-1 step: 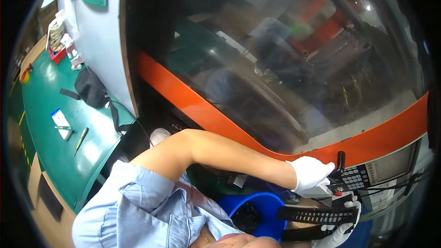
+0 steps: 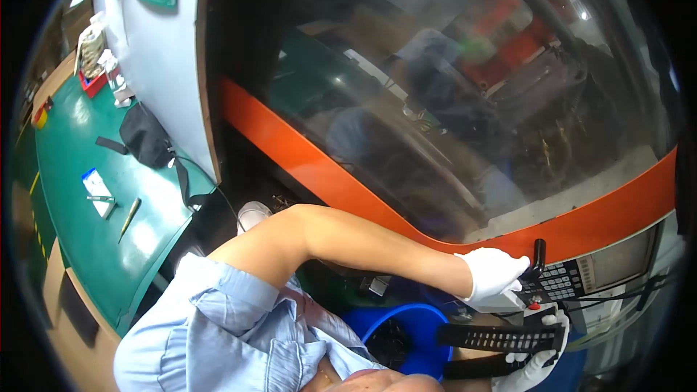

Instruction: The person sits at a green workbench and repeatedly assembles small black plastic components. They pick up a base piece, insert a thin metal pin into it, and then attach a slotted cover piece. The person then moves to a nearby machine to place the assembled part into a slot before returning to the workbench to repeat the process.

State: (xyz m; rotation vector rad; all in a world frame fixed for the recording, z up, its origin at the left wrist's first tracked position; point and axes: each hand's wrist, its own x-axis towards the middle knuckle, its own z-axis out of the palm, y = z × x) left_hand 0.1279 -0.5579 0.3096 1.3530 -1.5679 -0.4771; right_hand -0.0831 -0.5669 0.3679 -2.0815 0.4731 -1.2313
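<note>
Head view: a black ribbed strip (image 2: 501, 337) lies level at the lower right, just over a blue bucket (image 2: 406, 319). The right hand (image 2: 541, 352), in a white glove, is closed around the strip's right end. The left hand (image 2: 494, 272), gloved too, rests with bent fingers beside a black handle (image 2: 539, 254) by a grey keypad panel (image 2: 563, 283); whether it grips anything I cannot tell. Above runs an orange band (image 2: 327, 174) under a curved clear guard (image 2: 450, 101). Far left, a green mat (image 2: 80, 225) carries a black pouch (image 2: 144, 134).
</note>
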